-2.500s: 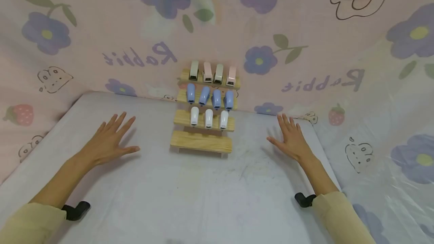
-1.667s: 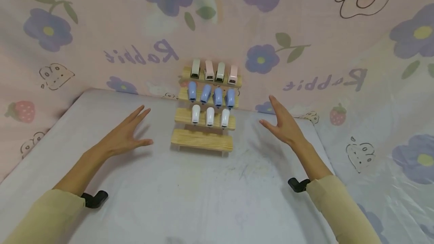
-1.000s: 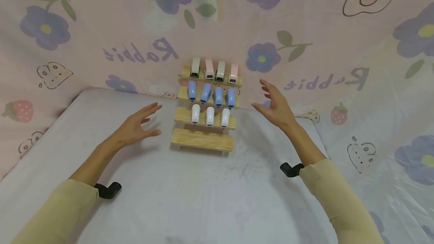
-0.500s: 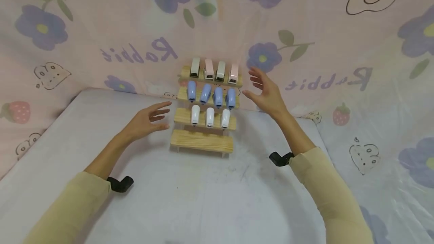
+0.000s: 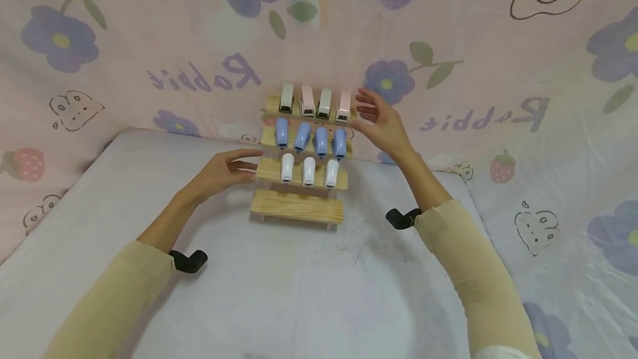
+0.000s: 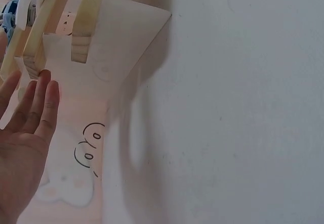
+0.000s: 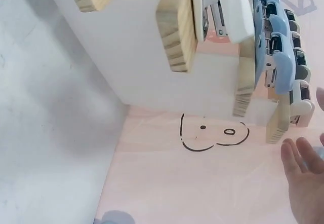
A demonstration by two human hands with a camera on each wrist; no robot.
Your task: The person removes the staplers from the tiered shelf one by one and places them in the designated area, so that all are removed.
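A tiered wooden display stand [image 5: 296, 208] stands at the table's far side. Its top shelf bears grey-green staplers [image 5: 286, 98] and pink staplers [image 5: 343, 106]. Blue staplers [image 5: 320, 142] line the shelf below, and three white staplers [image 5: 309, 172] the one under that. Nothing lies on the lowest shelf. My left hand [image 5: 219, 173], fingers extended, is at the left end of the white staplers' shelf; in the left wrist view its fingertips [image 6: 44, 75] appear to meet the wood. Beside the top shelf's right end is my right hand [image 5: 384, 126], fingers loosely bent; contact is unclear.
A white-covered table [image 5: 319, 292] spreads in front of the stand. Patterned curtain fabric [image 5: 319, 43] with flowers and rabbits hangs close behind it and along both sides. A black wrist fitting [image 5: 189, 261] sticks out from the left sleeve, another black fitting [image 5: 402, 219] from the right.
Both hands have moved inward and forward, from wide apart over the table to the two sides of the stand. Their spread fingers have drawn closer together. The staplers stay in place.
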